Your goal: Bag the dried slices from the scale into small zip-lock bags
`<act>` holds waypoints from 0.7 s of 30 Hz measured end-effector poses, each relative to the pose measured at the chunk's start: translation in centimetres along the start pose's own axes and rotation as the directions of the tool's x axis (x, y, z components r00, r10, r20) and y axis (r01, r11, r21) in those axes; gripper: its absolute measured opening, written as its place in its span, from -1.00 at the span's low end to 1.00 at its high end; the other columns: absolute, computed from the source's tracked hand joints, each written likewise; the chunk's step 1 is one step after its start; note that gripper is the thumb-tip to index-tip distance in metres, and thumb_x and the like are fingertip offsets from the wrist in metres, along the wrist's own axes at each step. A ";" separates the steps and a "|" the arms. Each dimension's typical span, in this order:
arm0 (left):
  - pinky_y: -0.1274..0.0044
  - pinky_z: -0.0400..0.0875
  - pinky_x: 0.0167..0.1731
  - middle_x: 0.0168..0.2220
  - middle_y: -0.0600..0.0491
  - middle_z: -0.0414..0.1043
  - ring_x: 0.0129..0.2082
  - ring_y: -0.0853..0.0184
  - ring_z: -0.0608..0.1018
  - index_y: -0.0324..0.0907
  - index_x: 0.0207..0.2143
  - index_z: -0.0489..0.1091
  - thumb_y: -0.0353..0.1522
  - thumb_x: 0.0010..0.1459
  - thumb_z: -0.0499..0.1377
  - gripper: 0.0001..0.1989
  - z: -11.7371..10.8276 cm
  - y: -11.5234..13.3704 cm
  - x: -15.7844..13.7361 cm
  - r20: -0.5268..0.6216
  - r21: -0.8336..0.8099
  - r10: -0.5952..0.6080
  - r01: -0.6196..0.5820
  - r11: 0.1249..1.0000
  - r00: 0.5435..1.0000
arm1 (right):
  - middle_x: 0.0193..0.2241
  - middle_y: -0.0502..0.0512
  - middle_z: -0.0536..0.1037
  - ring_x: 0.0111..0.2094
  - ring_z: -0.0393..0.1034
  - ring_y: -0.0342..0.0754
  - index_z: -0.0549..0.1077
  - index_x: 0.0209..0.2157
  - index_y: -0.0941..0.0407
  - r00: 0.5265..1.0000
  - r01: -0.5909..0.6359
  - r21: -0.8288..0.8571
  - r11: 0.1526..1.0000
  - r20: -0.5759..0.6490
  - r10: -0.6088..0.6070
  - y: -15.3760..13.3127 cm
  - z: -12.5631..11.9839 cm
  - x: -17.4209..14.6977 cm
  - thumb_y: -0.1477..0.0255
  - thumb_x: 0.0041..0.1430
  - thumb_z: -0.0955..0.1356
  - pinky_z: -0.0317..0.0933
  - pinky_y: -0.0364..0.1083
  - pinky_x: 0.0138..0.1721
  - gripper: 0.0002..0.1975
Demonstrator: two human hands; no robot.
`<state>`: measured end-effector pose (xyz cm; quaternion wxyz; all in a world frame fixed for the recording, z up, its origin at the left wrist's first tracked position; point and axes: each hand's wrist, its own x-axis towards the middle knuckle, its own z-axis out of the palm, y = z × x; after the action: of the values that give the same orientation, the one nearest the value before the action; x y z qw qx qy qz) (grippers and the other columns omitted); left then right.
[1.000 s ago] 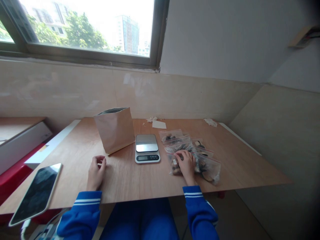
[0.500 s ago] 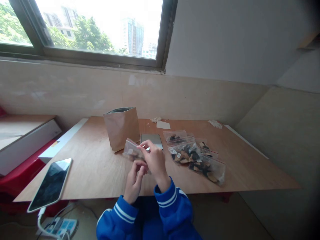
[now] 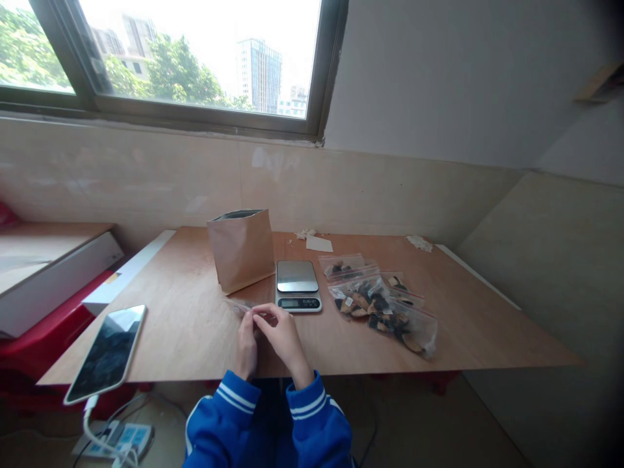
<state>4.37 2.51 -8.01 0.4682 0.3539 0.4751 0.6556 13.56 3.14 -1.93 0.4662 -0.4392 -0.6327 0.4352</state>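
Close to the table's front edge, my left hand [image 3: 247, 344] and my right hand [image 3: 283, 335] meet, both closed on a small clear zip bag [image 3: 237, 305]. Only the bag's far end shows past my fingers; its contents are hidden behind my hands. Just beyond my right hand lies a kitchen scale [image 3: 298, 286] with a steel plate and a dark display. An upright brown paper pouch [image 3: 242, 250], open at the top, stands behind the bag. Right of the scale, several zip bags [image 3: 363, 299] of dark and tan dried pieces lie in an overlapping heap.
A phone [image 3: 108, 351] on a white cable rests at the table's left front corner. A power strip [image 3: 121, 442] is on the floor below. White paper [image 3: 319, 244] and crumpled scraps [image 3: 419, 243] lie along the back, near the wall.
Both hands have come down and nearer to me with the zip bag, and their fingertips now meet on it. The scale, partly covered before, now shows fully.
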 end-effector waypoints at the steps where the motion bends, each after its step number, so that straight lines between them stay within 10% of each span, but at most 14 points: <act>1: 0.28 0.47 -0.09 -0.28 -0.11 0.54 -0.18 0.11 0.58 -0.24 -0.25 0.46 0.08 0.11 0.05 -0.44 0.0 0.1 0.0 0.000 0.003 -0.003 0.003 1.000 1.000 | -0.30 0.07 0.61 -0.28 0.49 -0.04 0.57 -0.26 0.10 1.000 0.002 -0.030 1.000 -0.003 -0.002 -0.1 0.0 -0.1 0.42 0.14 0.37 0.35 -0.11 -0.25 -0.85; 21: 0.43 0.42 -0.32 -0.36 -0.03 0.51 -0.32 0.21 0.52 -0.20 -0.25 0.48 0.05 0.12 0.07 -0.49 -0.4 -0.1 0.3 0.013 0.283 0.166 -0.163 0.945 0.986 | -0.46 0.04 0.56 -0.43 0.43 -0.09 0.49 -0.45 0.12 0.997 0.058 -0.411 0.910 -0.021 -0.073 0.1 0.1 1.1 0.49 0.15 0.33 0.20 -0.17 -0.37 -0.87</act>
<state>3.91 2.72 -8.23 0.3540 0.4519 0.5353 0.6197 13.27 4.24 -1.85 0.3891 -0.5135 -0.7160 0.2689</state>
